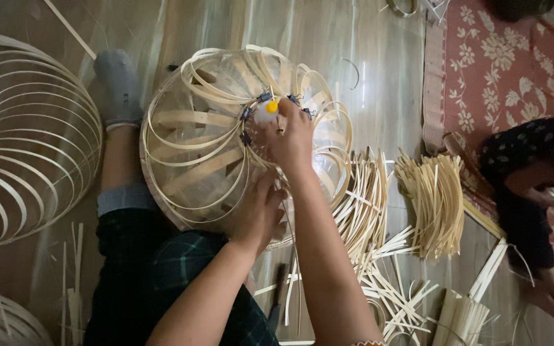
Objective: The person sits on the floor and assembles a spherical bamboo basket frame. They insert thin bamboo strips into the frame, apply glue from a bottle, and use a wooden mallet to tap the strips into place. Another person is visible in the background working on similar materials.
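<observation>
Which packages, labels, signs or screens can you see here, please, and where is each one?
Small bottle: pale with a yellow cap, held by the right hand at the top of the bamboo frame.
Grey sock: small dark mark, too small to read.
No signs or screens.

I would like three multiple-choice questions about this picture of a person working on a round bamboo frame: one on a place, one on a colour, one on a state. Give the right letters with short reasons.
1. Where does the finished strip globe lie?
A. at the far left of the picture
B. on the patterned rug
C. on the person's lap

2. What colour is the cap of the small bottle?
A. blue
B. yellow
C. red

3. What is the left hand doing?
A. resting flat on the floor
B. holding loose strips
C. pressed against the frame's lower side

Answers:
1 A, the strip globe fills the left edge.
2 B, the small bottle in the right hand has a yellow top.
3 C, the left hand lies on the bamboo frame.
</observation>
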